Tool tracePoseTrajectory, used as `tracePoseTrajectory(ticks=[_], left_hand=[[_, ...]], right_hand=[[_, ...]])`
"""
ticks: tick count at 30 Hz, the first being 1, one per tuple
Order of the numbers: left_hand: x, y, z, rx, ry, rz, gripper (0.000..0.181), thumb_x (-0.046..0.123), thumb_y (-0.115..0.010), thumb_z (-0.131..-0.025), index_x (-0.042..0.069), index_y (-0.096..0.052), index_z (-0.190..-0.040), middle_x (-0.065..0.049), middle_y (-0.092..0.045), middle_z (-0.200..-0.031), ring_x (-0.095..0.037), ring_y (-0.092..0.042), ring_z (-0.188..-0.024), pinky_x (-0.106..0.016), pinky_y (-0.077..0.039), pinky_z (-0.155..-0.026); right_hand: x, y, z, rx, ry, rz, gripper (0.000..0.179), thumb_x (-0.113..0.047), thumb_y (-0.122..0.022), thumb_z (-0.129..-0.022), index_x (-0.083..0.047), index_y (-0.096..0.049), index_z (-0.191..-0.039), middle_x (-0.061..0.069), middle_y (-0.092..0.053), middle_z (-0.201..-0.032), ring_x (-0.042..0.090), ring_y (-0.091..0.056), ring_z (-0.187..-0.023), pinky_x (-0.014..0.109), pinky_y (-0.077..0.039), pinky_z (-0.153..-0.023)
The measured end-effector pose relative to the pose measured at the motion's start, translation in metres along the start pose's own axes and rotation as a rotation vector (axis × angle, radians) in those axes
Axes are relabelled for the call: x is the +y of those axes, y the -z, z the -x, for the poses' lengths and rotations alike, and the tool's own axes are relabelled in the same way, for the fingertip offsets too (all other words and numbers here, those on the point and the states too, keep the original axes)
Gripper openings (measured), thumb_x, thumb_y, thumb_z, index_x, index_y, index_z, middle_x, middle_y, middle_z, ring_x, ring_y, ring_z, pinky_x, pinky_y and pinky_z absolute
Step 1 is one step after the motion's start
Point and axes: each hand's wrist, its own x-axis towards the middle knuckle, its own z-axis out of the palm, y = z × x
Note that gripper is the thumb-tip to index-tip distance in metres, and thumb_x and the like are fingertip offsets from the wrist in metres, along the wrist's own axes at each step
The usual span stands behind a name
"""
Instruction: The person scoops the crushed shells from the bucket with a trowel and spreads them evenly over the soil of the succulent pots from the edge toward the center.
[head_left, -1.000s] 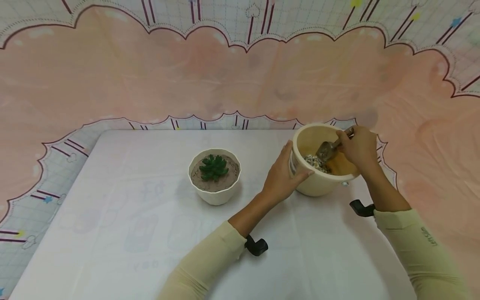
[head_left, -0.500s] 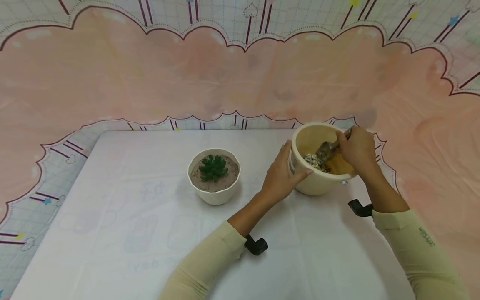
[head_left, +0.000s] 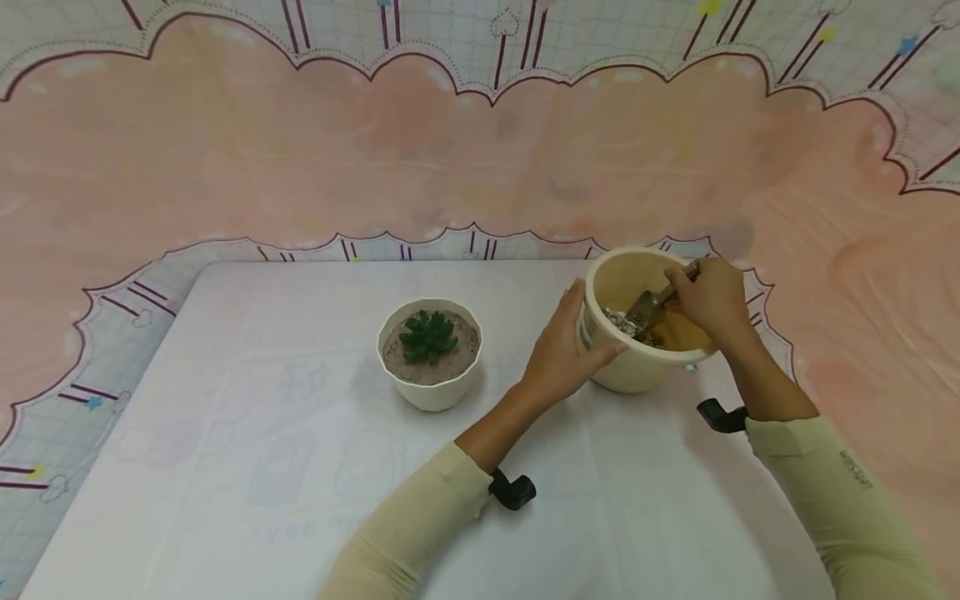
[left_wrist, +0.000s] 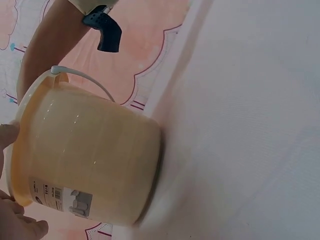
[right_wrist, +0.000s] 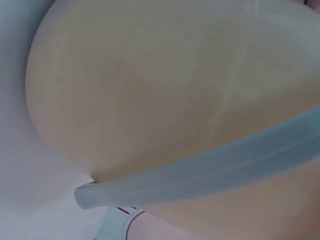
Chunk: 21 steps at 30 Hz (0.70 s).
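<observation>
A cream plastic bucket (head_left: 633, 372) stands at the back right of the white table. My left hand (head_left: 561, 354) holds it at the rim, thumb at the front and fingers along the left side. A printed label (left_wrist: 60, 197) shows on its wall in the left wrist view. My right hand (head_left: 708, 302) reaches over the rim and grips a small metal scoop (head_left: 645, 312) by its handle. The scoop's blade dips into pale, flaky grains (head_left: 618, 322) low in the bucket. In the right wrist view the bucket's wall and white bail handle (right_wrist: 200, 172) fill the picture, hiding the hand.
A white faceted pot (head_left: 430, 395) with a green succulent (head_left: 427, 335) in grey-brown soil stands left of the bucket. The white tabletop (head_left: 262, 467) spreads in front. Behind hangs a peach cloth (head_left: 375, 158) with scalloped outlines.
My right hand has shifted slightly left, and the scoop's blade has moved left and down into the grains. The left hand and the bucket have stayed in place.
</observation>
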Motion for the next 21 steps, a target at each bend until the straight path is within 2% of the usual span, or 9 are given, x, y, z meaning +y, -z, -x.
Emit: tracePoseTrajectory(ticks=[4, 8, 13, 17, 21], left_hand=[[0.000, -0.002, -0.001, -0.008, -0.027, 0.001, 0.107, 0.036, -0.082, -0.093, 0.010, -0.013, -0.170, -0.010, -0.017, -0.174, -0.023, -0.015, -0.159, -0.047, -0.027, -0.124], [0.001, -0.003, -0.001, 0.002, -0.030, 0.001, 0.107, 0.037, -0.083, -0.093, 0.010, -0.014, -0.170, -0.008, -0.017, -0.174, -0.022, -0.015, -0.159, -0.047, -0.028, -0.123], [0.001, -0.003, 0.000, 0.012, -0.021, -0.003, 0.107, 0.038, -0.083, -0.092, 0.011, -0.015, -0.169, -0.007, -0.019, -0.174, -0.021, -0.017, -0.159, -0.047, -0.029, -0.123], [0.001, -0.003, 0.000, 0.008, -0.008, -0.011, 0.107, 0.039, -0.084, -0.092, 0.010, -0.016, -0.169, -0.006, -0.020, -0.174, -0.021, -0.018, -0.158, -0.048, -0.030, -0.122], [0.002, -0.001, 0.000, -0.002, -0.001, -0.015, 0.107, 0.039, -0.084, -0.091, 0.011, -0.016, -0.170, -0.007, -0.020, -0.174, -0.021, -0.018, -0.158, -0.049, -0.030, -0.122]], right_hand=[[0.001, 0.001, -0.004, -0.033, -0.041, -0.070, 0.042, -0.029, -0.058, -0.109, 0.013, -0.065, -0.103, 0.028, -0.073, -0.088, 0.023, -0.076, -0.064, 0.024, -0.053, -0.051], [0.003, 0.001, -0.008, -0.051, -0.063, -0.148, 0.041, -0.027, -0.058, -0.110, 0.014, -0.064, -0.104, 0.032, -0.071, -0.094, 0.017, -0.076, -0.063, 0.029, -0.060, -0.057], [-0.001, -0.001, -0.010, -0.065, -0.074, -0.239, 0.038, -0.021, -0.057, -0.110, 0.016, -0.063, -0.107, 0.032, -0.070, -0.095, 0.010, -0.073, -0.060, 0.032, -0.063, -0.063], [-0.004, -0.003, -0.013, -0.091, -0.093, -0.350, 0.037, -0.019, -0.056, -0.110, 0.018, -0.059, -0.111, 0.031, -0.067, -0.099, 0.009, -0.073, -0.063, 0.031, -0.063, -0.068], [-0.004, -0.004, -0.016, -0.110, -0.098, -0.373, 0.038, -0.020, -0.056, -0.110, 0.018, -0.058, -0.112, 0.023, -0.069, -0.094, 0.008, -0.073, -0.062, 0.031, -0.063, -0.068]])
